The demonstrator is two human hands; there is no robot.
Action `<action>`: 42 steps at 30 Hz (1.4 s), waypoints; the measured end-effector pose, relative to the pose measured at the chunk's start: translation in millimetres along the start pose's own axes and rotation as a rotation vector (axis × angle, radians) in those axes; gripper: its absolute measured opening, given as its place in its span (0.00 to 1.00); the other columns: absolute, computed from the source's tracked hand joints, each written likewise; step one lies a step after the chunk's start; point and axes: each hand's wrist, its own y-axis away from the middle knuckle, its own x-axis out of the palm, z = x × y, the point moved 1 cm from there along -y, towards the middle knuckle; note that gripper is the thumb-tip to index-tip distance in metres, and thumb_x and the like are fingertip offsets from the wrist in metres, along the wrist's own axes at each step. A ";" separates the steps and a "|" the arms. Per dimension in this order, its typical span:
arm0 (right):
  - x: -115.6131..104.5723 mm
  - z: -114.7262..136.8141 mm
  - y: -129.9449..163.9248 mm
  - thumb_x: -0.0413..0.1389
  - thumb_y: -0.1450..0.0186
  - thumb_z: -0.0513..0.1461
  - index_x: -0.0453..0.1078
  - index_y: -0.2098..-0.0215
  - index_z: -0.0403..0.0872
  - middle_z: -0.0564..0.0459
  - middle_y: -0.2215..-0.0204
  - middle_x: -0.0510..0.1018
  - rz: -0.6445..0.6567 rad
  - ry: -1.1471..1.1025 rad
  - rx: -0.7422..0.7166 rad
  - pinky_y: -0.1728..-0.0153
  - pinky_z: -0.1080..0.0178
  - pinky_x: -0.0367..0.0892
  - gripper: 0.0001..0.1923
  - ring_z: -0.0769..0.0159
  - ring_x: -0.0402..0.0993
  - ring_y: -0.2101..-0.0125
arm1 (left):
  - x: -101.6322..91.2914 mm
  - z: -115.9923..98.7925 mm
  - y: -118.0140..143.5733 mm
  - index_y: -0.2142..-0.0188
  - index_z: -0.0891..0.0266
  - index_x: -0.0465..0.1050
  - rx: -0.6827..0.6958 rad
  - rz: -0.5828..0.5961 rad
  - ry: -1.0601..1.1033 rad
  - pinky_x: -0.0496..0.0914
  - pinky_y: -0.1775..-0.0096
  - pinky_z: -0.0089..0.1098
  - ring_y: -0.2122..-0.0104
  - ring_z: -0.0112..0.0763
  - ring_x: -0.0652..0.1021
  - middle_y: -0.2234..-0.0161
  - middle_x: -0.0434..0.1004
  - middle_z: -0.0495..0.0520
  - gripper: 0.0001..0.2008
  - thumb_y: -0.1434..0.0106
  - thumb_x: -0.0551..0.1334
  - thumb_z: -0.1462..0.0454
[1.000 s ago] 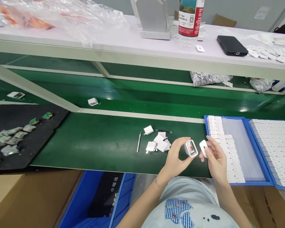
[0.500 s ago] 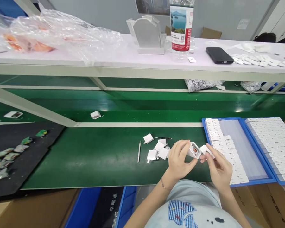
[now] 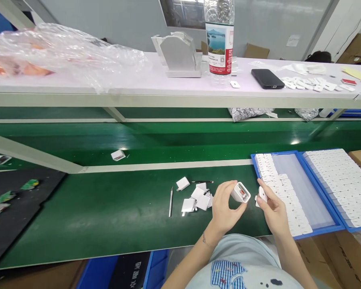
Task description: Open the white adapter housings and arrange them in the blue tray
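My left hand [image 3: 225, 204] is closed around a white plastic housing [image 3: 241, 192], its open end turned toward me, with an orange and metal part showing inside. Just right of it, my right hand [image 3: 273, 208] pinches a small white plastic cap [image 3: 262, 195]; the two pieces are apart. Left of my hands, a loose pile of flat white pieces with small tabs [image 3: 202, 202] lies on the green work surface [image 3: 108, 208]. A white pen-like tool [image 3: 171, 202] lies beside the pile, and dark tweezers [image 3: 202, 182] lie behind it.
Right of my hands, a blue tray [image 3: 321, 208] is partly filled with rows of white pieces, next to a fuller tray [image 3: 339, 184]. Green circuit boards [image 3: 6, 196] lie on a black mat at left. The raised shelf [image 3: 126, 86] holds a bottle [image 3: 219, 48] and a phone [image 3: 267, 78].
The cap in my right hand has moved away from the housing's open end and turned edge-on. My left hand has tipped the housing slightly. The camera view has shifted too.
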 end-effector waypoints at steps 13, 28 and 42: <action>29.3 3.9 -4.8 0.64 0.39 0.49 0.77 0.48 0.58 0.51 0.64 0.66 0.041 0.201 0.021 0.69 0.62 0.66 0.20 0.63 0.65 0.64 | 3.8 4.3 13.5 0.44 0.57 0.65 0.201 -0.050 -0.154 0.79 0.55 0.41 0.51 0.41 0.79 0.53 0.81 0.61 0.20 0.34 0.62 0.65; 26.0 2.2 2.8 0.58 0.34 0.52 0.72 0.43 0.61 0.50 0.43 0.74 0.211 -0.287 0.333 0.43 0.52 0.67 0.22 0.55 0.70 0.44 | -0.6 1.5 4.0 0.50 0.60 0.67 0.198 -0.106 -0.045 0.77 0.57 0.40 0.55 0.40 0.81 0.54 0.81 0.64 0.18 0.38 0.67 0.66; 31.0 0.5 7.9 0.63 0.37 0.47 0.74 0.44 0.54 0.47 0.44 0.77 0.108 -0.294 0.205 0.44 0.50 0.71 0.23 0.52 0.73 0.45 | -1.3 -5.2 3.5 0.42 0.52 0.64 0.069 0.126 0.266 0.72 0.49 0.44 0.47 0.43 0.77 0.46 0.75 0.62 0.26 0.38 0.65 0.68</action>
